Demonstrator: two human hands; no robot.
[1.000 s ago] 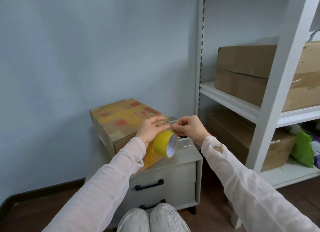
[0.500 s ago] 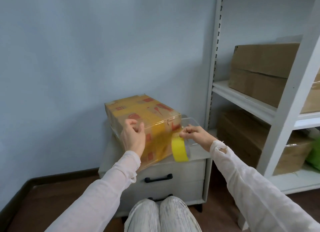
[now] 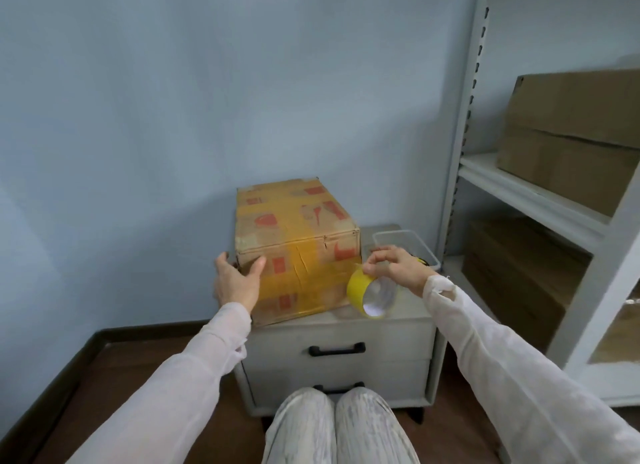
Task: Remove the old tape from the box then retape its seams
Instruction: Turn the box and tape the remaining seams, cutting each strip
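We see the box (image 3: 294, 235) on top of a grey drawer cabinet (image 3: 381, 363), set towards its left side, near the blue wall. Cardboard with red print, and yellowish tape strips cross its top and front face. Its near bottom edge slightly overhangs the cabinet front.

Left hand (image 3: 235, 283) is spread wide on the box's near left corner: thumb flat on the front face, the other fingers going round the left side, mostly hidden.

Right hand (image 3: 394, 266) is narrow, fingertips pinching the yellow tape roll (image 3: 360, 290) at its upper rim. The roll hangs just below the fingers, beside the box's near right corner, hollow core facing us. Whether a strip runs from roll to box we cannot tell.

A clear plastic container (image 3: 412, 242) sits on the cabinet behind the right hand. A white shelf unit (image 3: 460, 152) stands to the right with brown cartons (image 3: 571, 134) on it. Knees (image 3: 339, 425) are at the bottom edge.
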